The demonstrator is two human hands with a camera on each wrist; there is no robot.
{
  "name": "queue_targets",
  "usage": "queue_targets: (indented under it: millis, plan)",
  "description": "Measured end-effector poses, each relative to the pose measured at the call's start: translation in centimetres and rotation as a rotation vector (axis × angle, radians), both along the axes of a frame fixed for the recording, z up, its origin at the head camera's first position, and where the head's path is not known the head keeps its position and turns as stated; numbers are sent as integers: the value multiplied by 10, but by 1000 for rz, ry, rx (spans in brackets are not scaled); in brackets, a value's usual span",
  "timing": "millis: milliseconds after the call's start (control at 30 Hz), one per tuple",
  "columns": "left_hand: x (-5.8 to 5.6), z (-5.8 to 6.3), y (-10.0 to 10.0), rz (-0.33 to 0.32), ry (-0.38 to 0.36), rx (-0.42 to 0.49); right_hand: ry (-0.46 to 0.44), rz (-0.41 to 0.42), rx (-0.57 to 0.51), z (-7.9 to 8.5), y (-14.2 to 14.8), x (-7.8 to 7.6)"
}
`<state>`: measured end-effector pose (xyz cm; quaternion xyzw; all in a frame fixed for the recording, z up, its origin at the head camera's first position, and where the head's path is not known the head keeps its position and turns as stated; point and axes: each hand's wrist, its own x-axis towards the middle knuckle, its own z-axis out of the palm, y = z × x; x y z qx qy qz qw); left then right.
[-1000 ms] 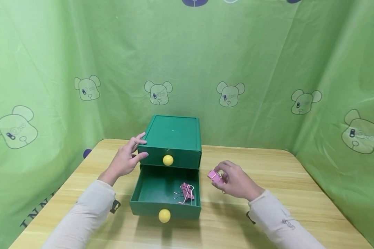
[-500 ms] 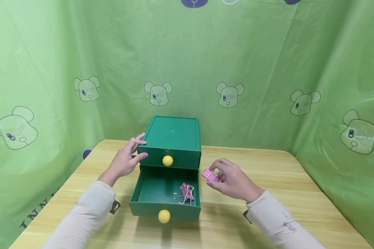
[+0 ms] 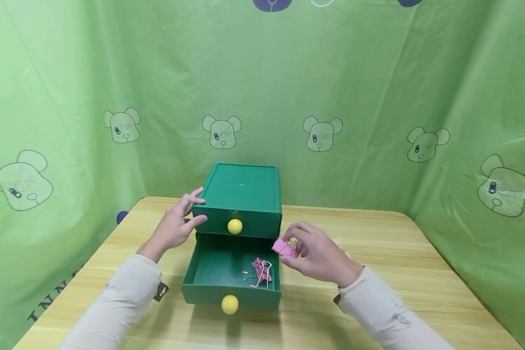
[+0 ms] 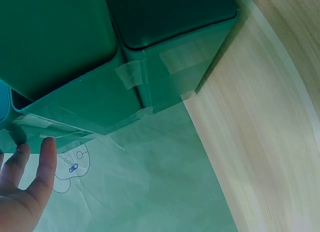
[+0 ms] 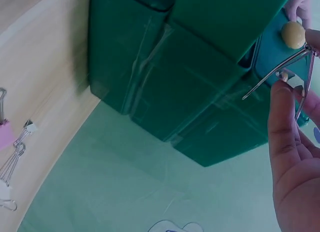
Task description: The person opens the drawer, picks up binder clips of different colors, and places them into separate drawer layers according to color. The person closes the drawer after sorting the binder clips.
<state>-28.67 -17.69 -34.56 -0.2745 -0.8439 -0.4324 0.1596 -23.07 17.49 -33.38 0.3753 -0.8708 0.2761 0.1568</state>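
Pink binder clip (image 3: 284,247) shifted toward 9 o'clock, ended at 2 o'clock of the pulled-out drawer (image 3: 216,267), pinched in right hand (image 3: 319,255), fingers closed on it. Darker clips (image 3: 261,269), count unclear, lay inside at 4 o'clock. Left hand (image 3: 173,226), fingers spread, touched cabinet (image 3: 245,187) at 9 o'clock. More clips (image 5: 5,136) lay on surface (image 3: 389,277), 3 o'clock.

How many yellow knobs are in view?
2: the upper knob on the closed top drawer and the lower knob on the pulled-out drawer below it. Another may hide underneath.
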Motion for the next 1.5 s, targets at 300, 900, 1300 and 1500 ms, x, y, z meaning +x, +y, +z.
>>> queue_targets:
  millis: [300,900,1300,1500]
  plan:
    - [0,-1,-1,-2,1,0,11,62,26,3,-16,2]
    - [-1,-1,-1,0,5,-4,18,118,71,4,-35,2]
    - [-1,1,0,10,4,-16,66,137,24,1,-31,-1]
    - [0,2,0,13,-2,-20,29,85,-16,-2,-23,-6]
